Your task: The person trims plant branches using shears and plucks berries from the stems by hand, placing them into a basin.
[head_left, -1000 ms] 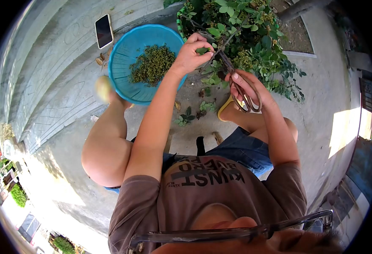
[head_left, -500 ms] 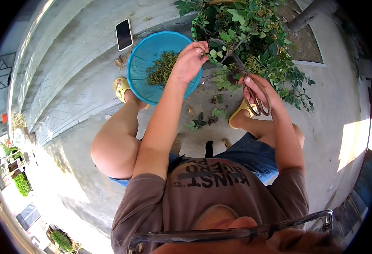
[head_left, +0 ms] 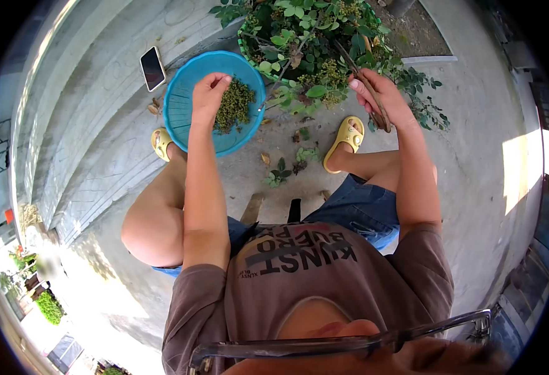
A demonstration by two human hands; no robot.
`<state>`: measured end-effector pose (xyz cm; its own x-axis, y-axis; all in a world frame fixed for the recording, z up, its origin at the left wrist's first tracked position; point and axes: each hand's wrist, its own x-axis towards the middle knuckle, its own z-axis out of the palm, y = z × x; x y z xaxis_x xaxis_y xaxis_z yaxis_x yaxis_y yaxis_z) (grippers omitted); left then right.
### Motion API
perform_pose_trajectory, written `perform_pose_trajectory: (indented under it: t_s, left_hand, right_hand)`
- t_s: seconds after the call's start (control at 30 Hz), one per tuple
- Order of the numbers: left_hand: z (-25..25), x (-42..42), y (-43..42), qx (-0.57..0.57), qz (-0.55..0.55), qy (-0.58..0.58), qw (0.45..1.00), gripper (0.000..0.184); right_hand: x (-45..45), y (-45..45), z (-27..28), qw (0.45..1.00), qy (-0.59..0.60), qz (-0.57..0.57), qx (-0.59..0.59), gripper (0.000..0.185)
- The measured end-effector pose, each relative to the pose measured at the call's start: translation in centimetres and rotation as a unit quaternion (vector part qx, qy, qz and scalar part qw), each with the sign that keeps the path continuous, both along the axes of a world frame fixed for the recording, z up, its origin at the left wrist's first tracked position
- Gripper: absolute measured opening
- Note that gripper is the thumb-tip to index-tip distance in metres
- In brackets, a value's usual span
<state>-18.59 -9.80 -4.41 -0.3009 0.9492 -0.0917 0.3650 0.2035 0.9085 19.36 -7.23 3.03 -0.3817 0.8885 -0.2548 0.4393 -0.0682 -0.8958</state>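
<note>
My left hand (head_left: 209,97) is over a blue plastic basin (head_left: 177,103), fingers pinched together beside a pile of small green berry clusters (head_left: 234,106). Whatever lies between those fingertips is hidden. In my right hand (head_left: 382,97) is a pair of scissors (head_left: 352,64) with brown looped handles, seen nearly edge-on, its blades pointing up toward the leaves. Leafy branches with berry clusters (head_left: 327,78) fill a green-rimmed basket (head_left: 243,50) in front of me. One bare cut stem (head_left: 269,94) sticks out toward the basin's right rim.
A phone (head_left: 153,69) lies on the concrete step left of the basin. Dropped leaves (head_left: 279,172) are scattered on the ground between my feet, which wear yellow clogs (head_left: 347,139). A soil bed (head_left: 418,34) lies behind the branches at upper right.
My left hand has moved left from the branches to over the basin. My right hand has drawn the scissors back from the stem, turning them edge-on. The view has shifted slightly.
</note>
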Motion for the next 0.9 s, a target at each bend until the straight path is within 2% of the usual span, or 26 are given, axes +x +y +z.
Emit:
perform_pose_trajectory:
  t_s: [0.07,0.23,0.37,0.47,0.5,0.63,0.7,0.77,0.83,0.87,0.9]
  left_hand:
    - [1.9,2.3,-0.1,-0.031,-0.064,-0.069,0.995,0.017]
    - [4.0,5.8,1.3,0.03,-0.108,0.008,0.994,0.022]
    - [6.8,8.1,3.5,0.077,-0.128,0.01,0.989,0.016]
    - [8.2,10.2,6.1,0.118,-0.132,0.028,0.984,0.012]
    - [8.5,10.9,7.0,0.122,-0.135,0.032,0.983,0.012]
    - [9.8,13.0,11.2,0.202,-0.153,0.1,0.962,0.013]
    - [10.3,13.4,13.6,0.302,-0.134,0.169,0.929,0.013]
    - [10.8,13.6,16.0,0.304,-0.122,0.208,0.922,0.015]
    - [11.3,13.8,18.4,0.362,-0.124,0.282,0.88,0.02]
    - [11.5,13.8,19.3,0.34,-0.166,0.329,0.865,0.035]
    - [11.5,13.9,20.1,0.34,-0.167,0.33,0.865,0.035]
  right_hand:
    - [-0.4,0.0,0.1,1.0,-0.02,0.003,0.012,0.046]
    - [-1.1,0.3,0.8,0.999,-0.011,0.008,0.031,0.046]
    - [-1.3,1.4,0.1,0.998,0.05,-0.007,0.022,0.049]
    - [-1.7,1.9,-0.2,0.986,0.156,-0.027,-0.051,0.048]
    - [-2.0,2.1,-0.4,0.986,0.159,-0.029,-0.046,0.048]
    - [-3.2,2.8,-0.8,0.964,0.252,-0.048,-0.076,0.042]
    - [-3.6,3.2,-0.3,0.956,0.274,-0.057,-0.094,0.042]
    - [-4.1,3.9,0.3,0.953,0.279,-0.061,-0.101,0.045]
    - [-4.7,4.6,0.6,0.93,0.348,-0.051,-0.109,0.05]
    - [-5.2,5.2,0.4,0.919,0.369,-0.071,-0.121,0.049]
    - [-5.5,5.5,0.6,0.918,0.37,-0.072,-0.121,0.049]
